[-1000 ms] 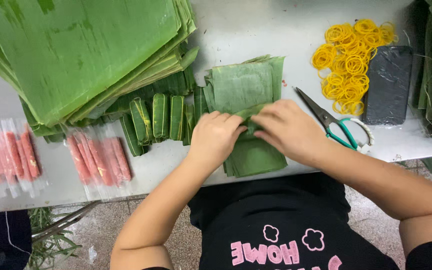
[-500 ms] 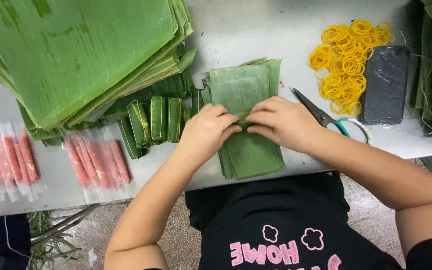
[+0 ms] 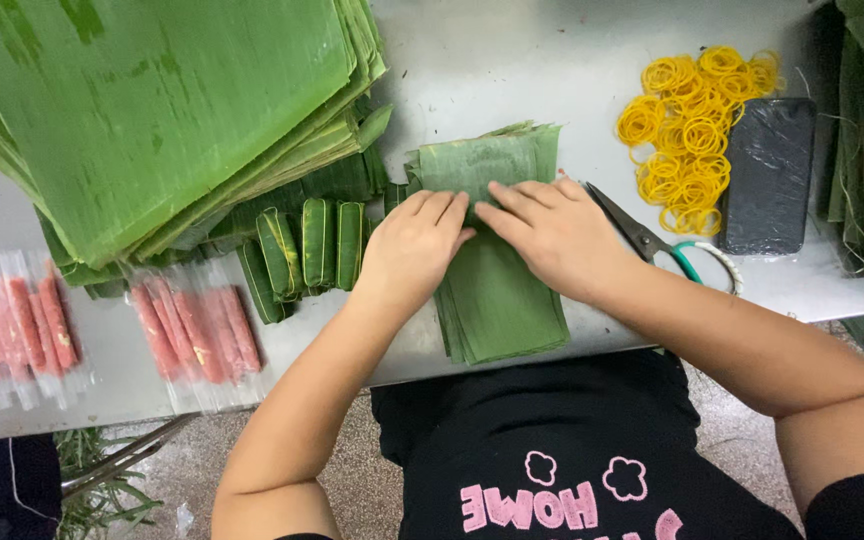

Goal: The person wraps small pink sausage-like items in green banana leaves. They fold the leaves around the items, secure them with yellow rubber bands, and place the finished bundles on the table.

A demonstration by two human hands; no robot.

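A view from above a person's head looks down at a pale work table (image 3: 512, 60). Nearest the viewer, a small stack of cut green leaf pieces (image 3: 497, 300) lies at the table's front edge, its near end sticking out from under both hands and its far end showing beyond the fingertips. The left hand (image 3: 412, 250) rests palm down on the stack's left side, fingers together and lightly curled, pressing on the top leaf rather than closed around it. The right hand (image 3: 557, 235) lies flat on the right side, fingers stretched toward the left hand so that the fingertips of both nearly meet over the middle of the stack. Whether anything is tucked beneath the fingers cannot be seen.

Just left of the left hand, several small wrapped leaf parcels (image 3: 302, 250) lie side by side. Further left, at the front edge, clear packets of pink meat sticks (image 3: 192, 330) lie flat. Just beyond the right wrist sit scissors with teal handles (image 3: 667, 250).

Further back, a large pile of whole banana leaves (image 3: 152, 120) fills the left of the table. On the far right lie a heap of yellow rubber bands (image 3: 697, 125) and, beside it, a dark flat rectangular object (image 3: 767, 175).
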